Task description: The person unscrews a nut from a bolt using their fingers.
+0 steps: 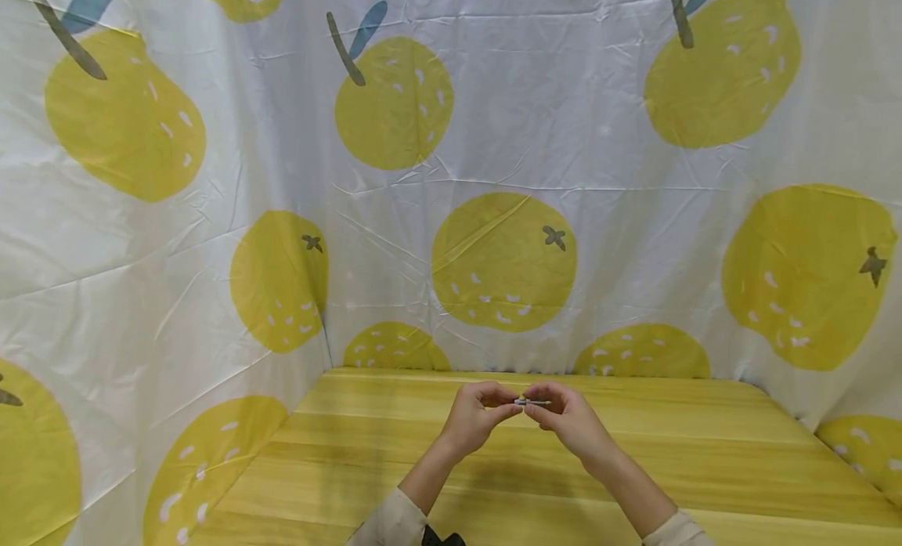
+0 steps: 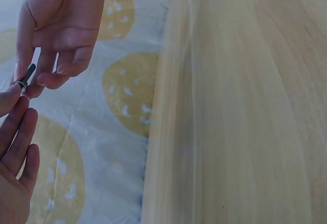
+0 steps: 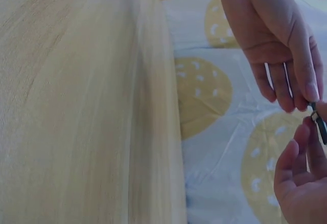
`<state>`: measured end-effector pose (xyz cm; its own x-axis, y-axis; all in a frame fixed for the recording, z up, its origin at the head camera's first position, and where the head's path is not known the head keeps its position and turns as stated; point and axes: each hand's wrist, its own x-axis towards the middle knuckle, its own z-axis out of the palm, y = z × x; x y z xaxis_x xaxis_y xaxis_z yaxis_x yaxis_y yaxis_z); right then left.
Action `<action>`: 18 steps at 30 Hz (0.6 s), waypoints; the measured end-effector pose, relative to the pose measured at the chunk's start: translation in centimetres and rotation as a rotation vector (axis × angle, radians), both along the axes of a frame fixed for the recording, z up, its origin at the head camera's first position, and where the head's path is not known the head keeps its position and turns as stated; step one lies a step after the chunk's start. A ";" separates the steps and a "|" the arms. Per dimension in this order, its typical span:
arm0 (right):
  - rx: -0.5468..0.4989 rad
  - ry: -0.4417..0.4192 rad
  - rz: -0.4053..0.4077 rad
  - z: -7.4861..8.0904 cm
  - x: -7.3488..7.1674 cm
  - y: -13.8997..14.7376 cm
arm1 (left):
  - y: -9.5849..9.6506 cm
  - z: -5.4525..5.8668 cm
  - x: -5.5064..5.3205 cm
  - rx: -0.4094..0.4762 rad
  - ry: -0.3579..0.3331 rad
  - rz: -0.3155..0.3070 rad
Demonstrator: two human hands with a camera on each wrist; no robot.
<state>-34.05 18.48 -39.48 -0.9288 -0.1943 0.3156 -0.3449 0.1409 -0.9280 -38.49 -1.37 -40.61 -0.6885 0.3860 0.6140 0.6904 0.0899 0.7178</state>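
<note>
Near the far end of the table, both hands meet at a small metal bolt [image 1: 539, 403] with a ring-like piece, perhaps a nut, around it. My left hand [image 1: 475, 417] pinches the bolt's left end between thumb and fingers. From the other side, my right hand [image 1: 572, 422] pinches at the ring-like piece with thumb and fingertips. In the left wrist view the dark shaft [image 2: 30, 72] points toward the right palm, and the ring-like piece [image 2: 20, 85] sits at the fingertips. In the right wrist view the fingertips partly cover the bolt [image 3: 321, 128].
A yellow wood-grain table [image 1: 366, 428] lies beneath the hands. Behind it and along the sides hangs a white curtain [image 1: 620, 240] printed with yellow fruit. A black object [image 1: 441, 538] shows beside the left sleeve [image 1: 395, 521] at the bottom edge.
</note>
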 end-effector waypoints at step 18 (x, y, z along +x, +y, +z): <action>-0.004 -0.050 -0.021 0.1 0.1 0.0 | -0.2 0.4 0.4 -0.005 -0.018 -0.002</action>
<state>-33.94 18.44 -39.34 -0.9473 -0.1738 0.2693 -0.2949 0.1442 -0.9446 -38.13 -1.58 -40.25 -0.6988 0.3901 0.5996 0.6775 0.0920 0.7298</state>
